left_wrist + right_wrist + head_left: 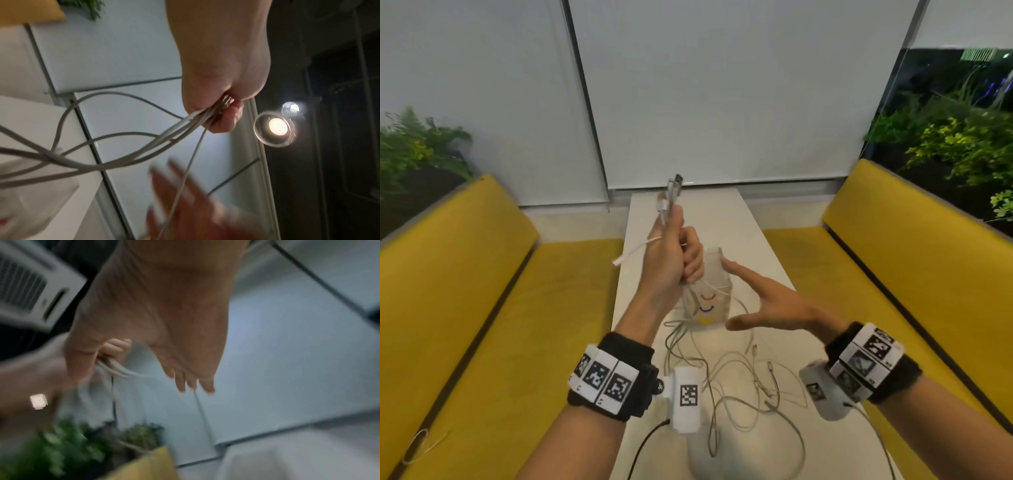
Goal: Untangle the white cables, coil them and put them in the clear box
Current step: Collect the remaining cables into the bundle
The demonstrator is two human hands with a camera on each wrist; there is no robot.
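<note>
My left hand is raised over the table and grips a bundle of white cables, their plug ends sticking up above the fist. In the left wrist view the strands run out from under the curled fingers. The rest of the cables hang down and lie tangled on the white table. The clear box, marked with coloured arcs, stands just behind the left hand. My right hand is spread with straight fingers beside the box, holding nothing; its image is blurred.
Yellow benches flank the narrow table on both sides. Plants stand behind the bench backs. White blinds cover the window at the far end. A thin white strand lies on the left bench.
</note>
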